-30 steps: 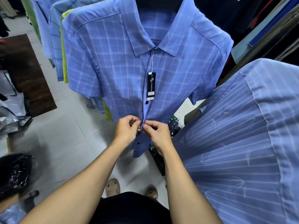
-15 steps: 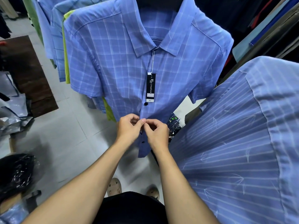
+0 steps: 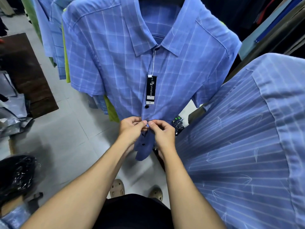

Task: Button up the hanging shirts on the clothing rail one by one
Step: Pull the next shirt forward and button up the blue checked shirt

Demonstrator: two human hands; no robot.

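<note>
Grey tiled floor [image 3: 62,142] behind shirt [image 3: 115,63]
Its front pinched by left hand [image 3: 132,129] and right hand [image 3: 163,133], tag [image 3: 151,89] at 12 o'clock

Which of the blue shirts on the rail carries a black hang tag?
The checked shirt in the middle, which the left hand and right hand pinch at the front. Its black tag hangs below the collar; the striped shirt beside it shows none.

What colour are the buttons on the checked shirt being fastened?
The buttons are dark, nearly black; head view.

Even indoor light, soft shadows, wide-angle edge distortion, slight blur
</note>
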